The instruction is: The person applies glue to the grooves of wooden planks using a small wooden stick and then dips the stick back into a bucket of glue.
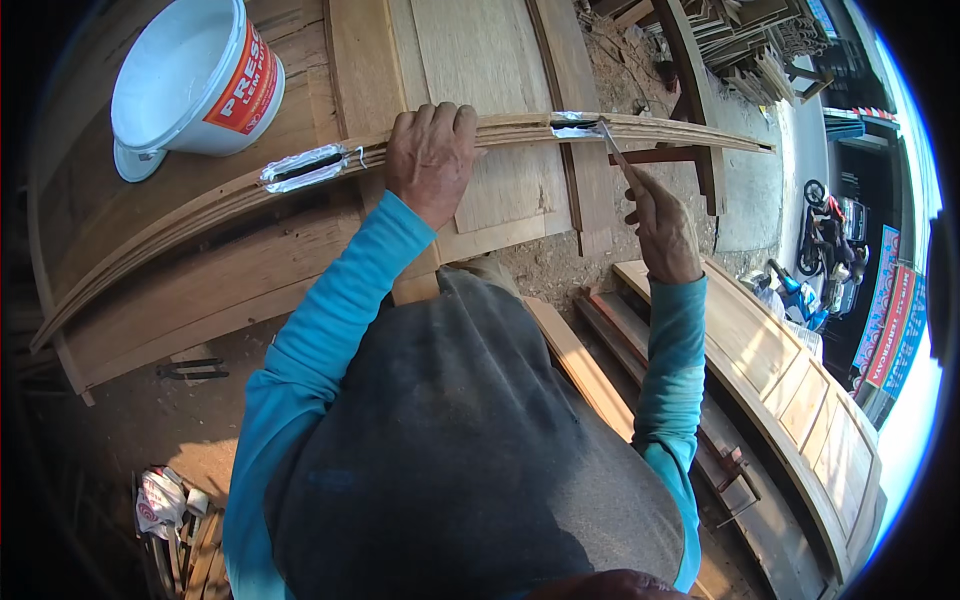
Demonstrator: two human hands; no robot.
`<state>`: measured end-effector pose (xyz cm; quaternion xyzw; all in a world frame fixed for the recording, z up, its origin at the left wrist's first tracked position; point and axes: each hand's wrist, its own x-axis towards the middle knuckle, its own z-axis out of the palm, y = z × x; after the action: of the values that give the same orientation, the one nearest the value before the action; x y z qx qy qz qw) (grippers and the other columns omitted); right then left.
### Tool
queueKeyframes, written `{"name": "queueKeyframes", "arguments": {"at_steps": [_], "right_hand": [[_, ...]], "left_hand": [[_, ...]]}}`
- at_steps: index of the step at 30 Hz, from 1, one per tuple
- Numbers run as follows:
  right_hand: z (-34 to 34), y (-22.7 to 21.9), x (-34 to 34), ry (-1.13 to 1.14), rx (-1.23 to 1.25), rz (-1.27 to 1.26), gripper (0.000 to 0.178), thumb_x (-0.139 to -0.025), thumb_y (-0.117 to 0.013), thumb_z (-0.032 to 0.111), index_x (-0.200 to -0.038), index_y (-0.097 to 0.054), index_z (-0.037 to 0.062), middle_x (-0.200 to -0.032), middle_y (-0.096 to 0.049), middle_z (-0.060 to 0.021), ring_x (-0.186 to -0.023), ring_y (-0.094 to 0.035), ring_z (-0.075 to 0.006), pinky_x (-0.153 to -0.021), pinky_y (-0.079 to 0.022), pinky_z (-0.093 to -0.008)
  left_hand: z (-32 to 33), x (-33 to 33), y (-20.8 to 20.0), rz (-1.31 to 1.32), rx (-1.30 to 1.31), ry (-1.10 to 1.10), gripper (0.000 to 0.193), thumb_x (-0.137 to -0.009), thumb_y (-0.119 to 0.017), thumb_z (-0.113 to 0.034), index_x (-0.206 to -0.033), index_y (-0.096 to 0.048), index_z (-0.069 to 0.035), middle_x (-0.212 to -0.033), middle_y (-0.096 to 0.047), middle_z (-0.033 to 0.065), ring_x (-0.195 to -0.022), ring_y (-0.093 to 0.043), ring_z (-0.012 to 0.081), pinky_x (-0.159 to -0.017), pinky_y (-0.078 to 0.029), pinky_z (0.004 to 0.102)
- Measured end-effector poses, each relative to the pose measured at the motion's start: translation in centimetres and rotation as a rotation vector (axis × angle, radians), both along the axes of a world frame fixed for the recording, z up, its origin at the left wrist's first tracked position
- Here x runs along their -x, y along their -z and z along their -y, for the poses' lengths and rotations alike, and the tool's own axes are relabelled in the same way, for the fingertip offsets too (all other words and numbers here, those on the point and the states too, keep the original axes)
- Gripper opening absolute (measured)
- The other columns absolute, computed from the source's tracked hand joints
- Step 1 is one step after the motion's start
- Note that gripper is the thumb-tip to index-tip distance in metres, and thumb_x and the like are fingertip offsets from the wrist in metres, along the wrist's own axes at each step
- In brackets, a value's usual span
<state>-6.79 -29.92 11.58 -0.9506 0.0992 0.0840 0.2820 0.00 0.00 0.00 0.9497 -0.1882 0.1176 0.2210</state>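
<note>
A long grooved wooden piece [510, 136] lies across the bench in front of me. Two dark slots are cut in its edge: the left slot [308, 170] and the right slot [574, 126], each with white paste smeared around it. Between them, my left hand [433, 165] is closed over the wood, its fingers over the far side. My right hand [665, 232] pinches a thin, narrow tool [613, 143], whose tip touches the wood by the right end of the right slot. I cannot make out whether it is a blade or a stick.
An open white bucket [272, 118] with a red label stands on the bench at the far left. Wooden panels [490, 60] lie beneath the long piece. A panelled door [800, 390] rests at the right. Motorcycles [828, 235] are parked beyond it. A clamp [738, 480] lies lower right.
</note>
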Motion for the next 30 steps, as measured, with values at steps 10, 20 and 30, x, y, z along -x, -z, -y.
{"name": "queueKeyframes", "arguments": {"at_steps": [10, 20, 30], "right_hand": [[-1.2, 1.0, 0.8, -0.250, 0.256, 0.180, 0.036, -0.105, -0.059, 0.015, -0.138, -0.068, 0.0034, -0.103, -0.070, -0.0236, -0.091, -0.070, -0.0422, -0.081, -0.056, -0.0499], [-4.4, 0.1, 0.6, -0.247, 0.077, 0.105, 0.034, -0.105, -0.057, 0.015, -0.134, -0.070, 0.0018, -0.103, -0.071, -0.0259, -0.094, -0.070, -0.0465, -0.084, -0.055, -0.0520], [-3.2, -3.0, -0.9, -0.133, -0.048, -0.056, 0.040, -0.108, -0.057, 0.024, -0.139, -0.067, -0.0007, -0.121, -0.074, -0.0282, -0.110, -0.073, -0.0393, -0.097, -0.055, -0.0436]], "left_hand": [[0.3, 0.0, 0.2, 0.032, 0.019, -0.008, 0.053, -0.080, -0.086, -0.034, -0.123, -0.068, -0.008, -0.106, -0.067, 0.0064, -0.101, -0.063, 0.0269, -0.088, -0.047, 0.0421], [0.1, 0.0, 0.0, 0.045, 0.021, -0.007, 0.051, -0.080, -0.086, -0.034, -0.120, -0.067, -0.009, -0.105, -0.066, 0.0063, -0.102, -0.063, 0.0266, -0.088, -0.047, 0.0419], [0.5, -0.2, -0.1, 0.017, 0.047, -0.003, 0.051, -0.080, -0.088, -0.034, -0.119, -0.067, -0.008, -0.104, -0.067, 0.0063, -0.101, -0.064, 0.0257, -0.088, -0.047, 0.0410]]}}
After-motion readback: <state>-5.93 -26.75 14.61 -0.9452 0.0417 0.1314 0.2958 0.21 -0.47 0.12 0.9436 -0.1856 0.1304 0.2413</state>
